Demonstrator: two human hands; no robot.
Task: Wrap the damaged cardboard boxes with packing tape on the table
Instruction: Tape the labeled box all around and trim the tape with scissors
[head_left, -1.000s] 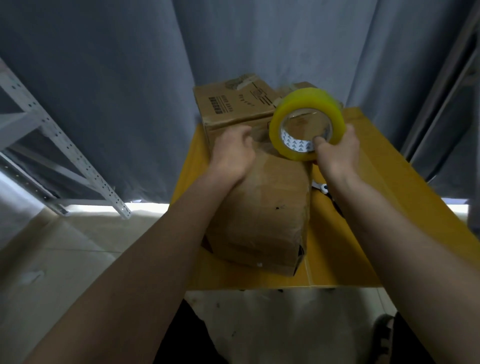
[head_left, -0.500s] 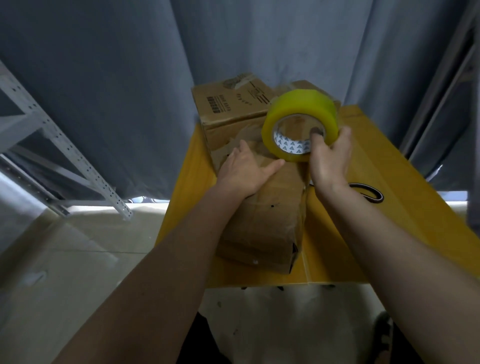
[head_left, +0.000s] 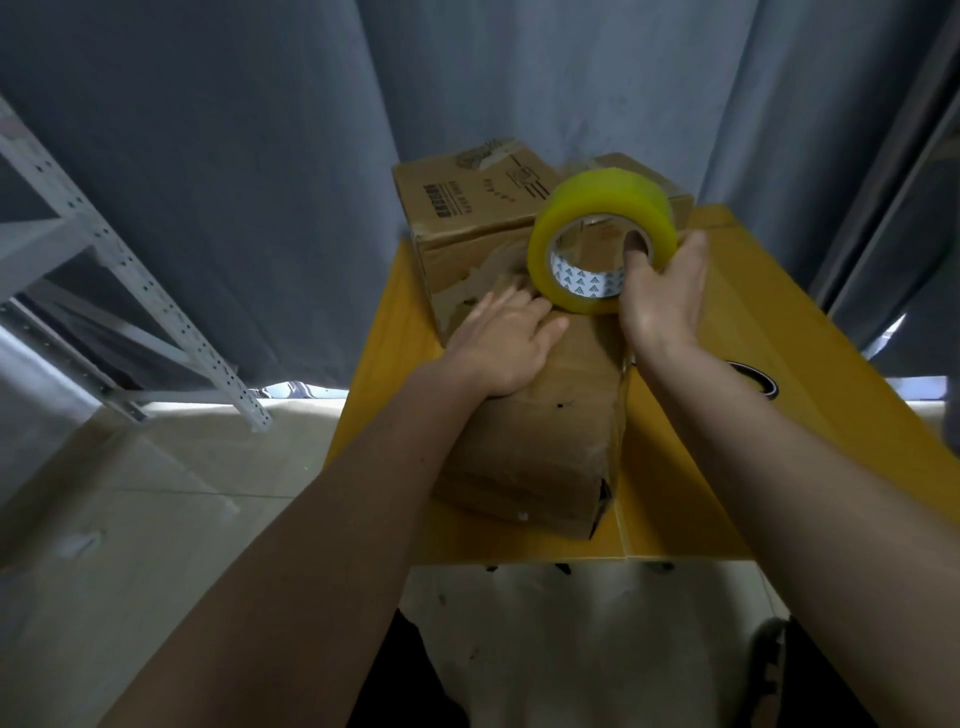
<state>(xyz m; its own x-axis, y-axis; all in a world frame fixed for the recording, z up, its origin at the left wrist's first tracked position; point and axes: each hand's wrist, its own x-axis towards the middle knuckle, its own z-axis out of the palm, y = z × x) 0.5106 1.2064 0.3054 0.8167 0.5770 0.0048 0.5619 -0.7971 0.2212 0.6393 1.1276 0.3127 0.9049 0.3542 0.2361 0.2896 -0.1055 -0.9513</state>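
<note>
A crumpled, tape-covered cardboard box (head_left: 545, 441) lies lengthwise on the yellow table (head_left: 727, 467). My left hand (head_left: 506, 343) presses flat on its top near the far end, fingers straight. My right hand (head_left: 662, 291) grips a yellow roll of packing tape (head_left: 602, 213), thumb inside the core, holding it upright at the box's far end. Behind stands a second cardboard box (head_left: 467, 208) with black print and a torn front face.
A black ring-shaped object (head_left: 758, 376) lies on the table right of my right forearm. Grey curtains (head_left: 260, 156) hang behind the table. A grey metal shelf frame (head_left: 130, 280) stands at left over a pale tiled floor (head_left: 130, 519).
My left hand went from curled on the box to flat and slid toward the far end. The tape roll and my right hand shifted slightly left along the box top.
</note>
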